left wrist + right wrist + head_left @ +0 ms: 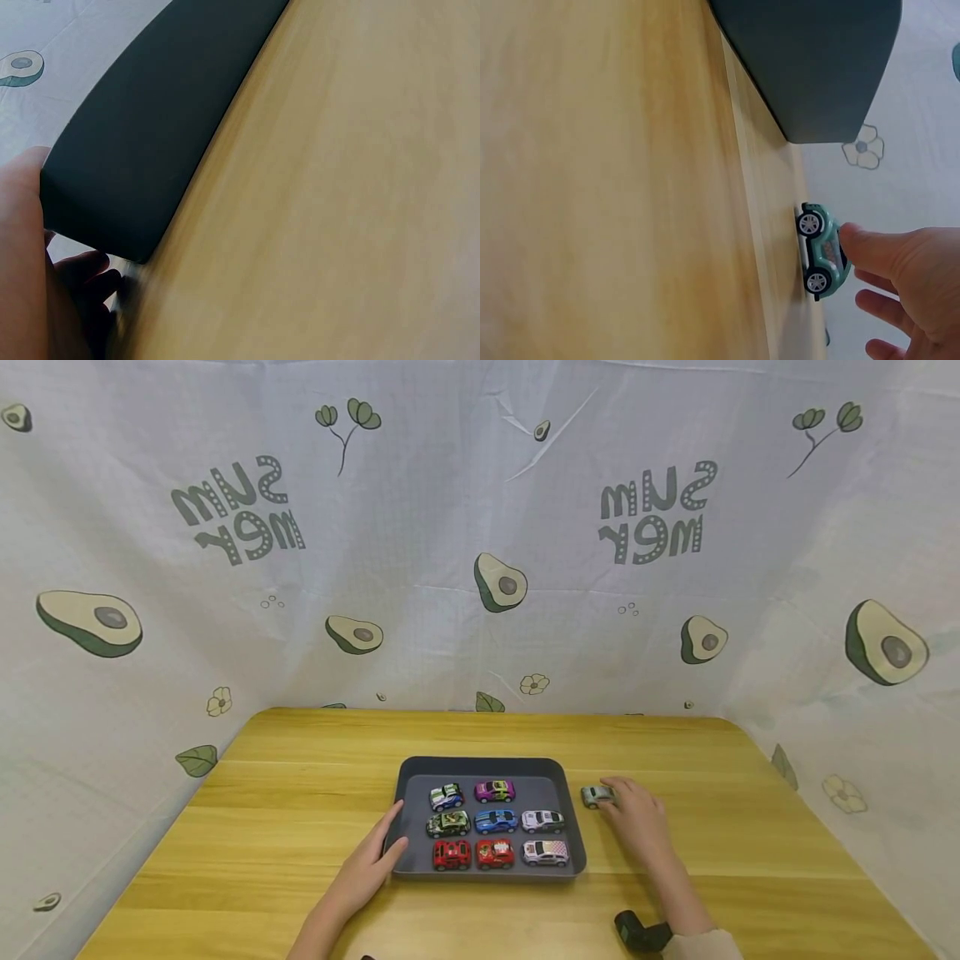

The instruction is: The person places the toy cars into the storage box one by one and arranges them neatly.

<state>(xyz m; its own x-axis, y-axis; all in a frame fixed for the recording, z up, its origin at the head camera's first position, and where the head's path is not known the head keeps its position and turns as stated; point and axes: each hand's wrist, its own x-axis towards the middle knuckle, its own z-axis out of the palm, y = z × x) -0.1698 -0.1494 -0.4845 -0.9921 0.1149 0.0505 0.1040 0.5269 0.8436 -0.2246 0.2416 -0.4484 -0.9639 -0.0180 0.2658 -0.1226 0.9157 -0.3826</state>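
Observation:
A dark grey rectangular tray [487, 767] lies on the wooden table, with several small toy cars in loose rows inside it. My left hand [365, 866] holds the tray's left side near the front corner, thumb over the rim and fingers along the outer wall. In the left wrist view the tray's dark outer wall [127, 127] shows beside the thumb. Right of the tray, my right hand [639, 820] pinches a pale green toy car [823, 251] between thumb and fingers. That car's wheels appear to be on or very near the tabletop.
A black object [637, 932] sits by the right forearm near the table's front. A white curtain [450, 485] with avocado prints hangs behind and beside the wooden table [300, 827]. In the tray, a purple car [494, 791] stands at the back and red cars [452, 855] at the front.

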